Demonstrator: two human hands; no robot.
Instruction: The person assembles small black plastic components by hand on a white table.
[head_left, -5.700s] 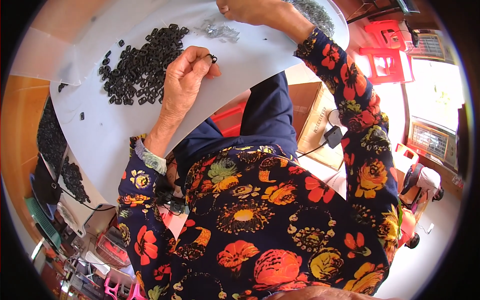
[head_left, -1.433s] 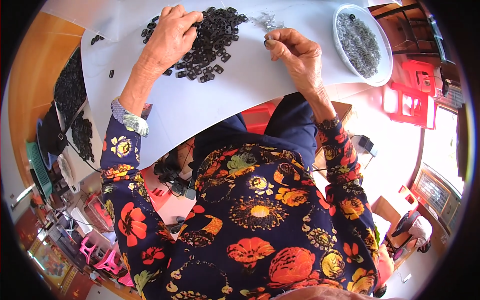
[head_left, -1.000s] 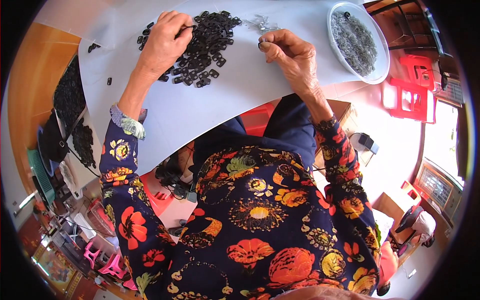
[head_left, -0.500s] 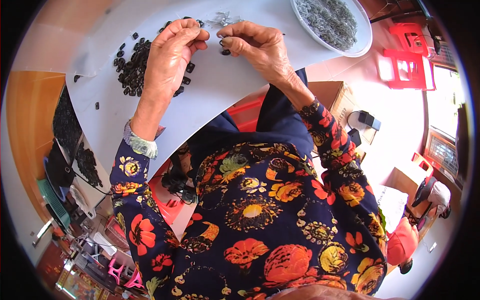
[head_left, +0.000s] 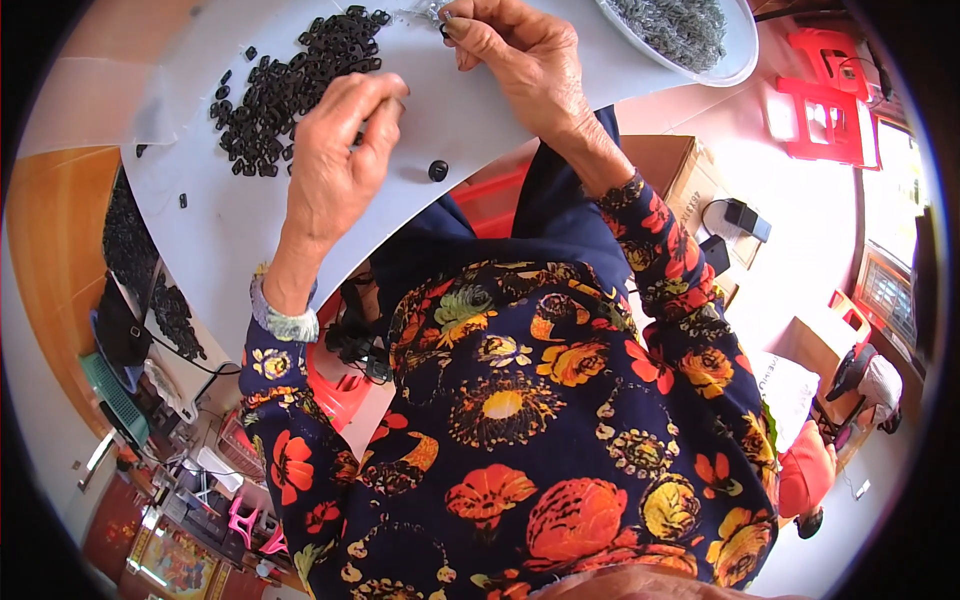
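Observation:
On the pale tabletop (head_left: 235, 225) lies a pile of small black plastic pieces (head_left: 270, 110), each with a hole. My left hand (head_left: 345, 150) is over the pile's near right edge, its fingers curled together; whatever they hold is hidden. At the far edge of view my right hand (head_left: 525, 60) pinches thumb and forefinger together, with a dark speck at the tips too small to name. Thin clear or silvery bits (head_left: 425, 14) lie just left of those fingertips. A single round black piece (head_left: 438, 171) rests between my hands, nearer to me.
A white basin (head_left: 745, 62) heaped with small grey-clear parts (head_left: 675, 32) stands at the far right. Below the table's right side is a cardboard box (head_left: 655, 165); red stools (head_left: 825, 120) stand beyond. More black pieces (head_left: 135, 235) lie at the left. A person in red (head_left: 805, 470) is at lower right.
My left hand has come down toward me, away from the right hand, with its fingers closing. My right hand has moved slightly up. The round black piece now shows on the table between them.

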